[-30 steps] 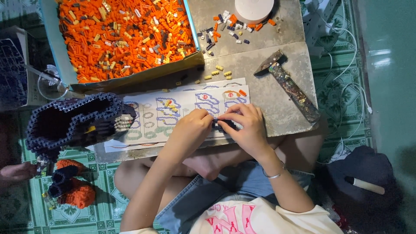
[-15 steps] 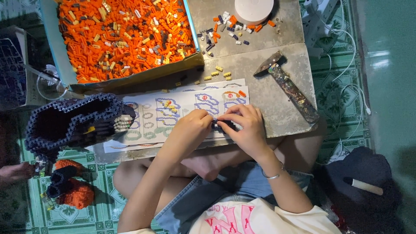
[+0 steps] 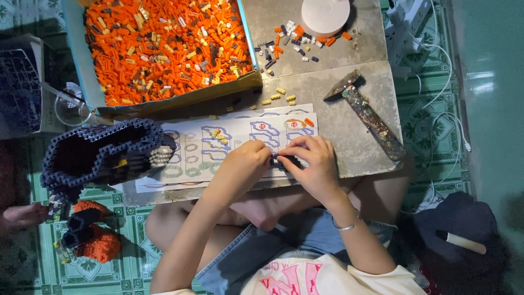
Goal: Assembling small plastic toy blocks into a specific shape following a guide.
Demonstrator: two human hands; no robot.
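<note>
Pressing: both hands pinch a dark brick cluster over the instruction sheet.
left hand: fingertips pinched on it.
right hand: same.
Next: likely another brick; box at 11 o'clock.

Bare forearms, no sleeves past the elbow. White tee with pink lettering, blue denim shorts. 1 thin silver bangle on right wrist. Left hand, right hand: no rings visible.
</note>
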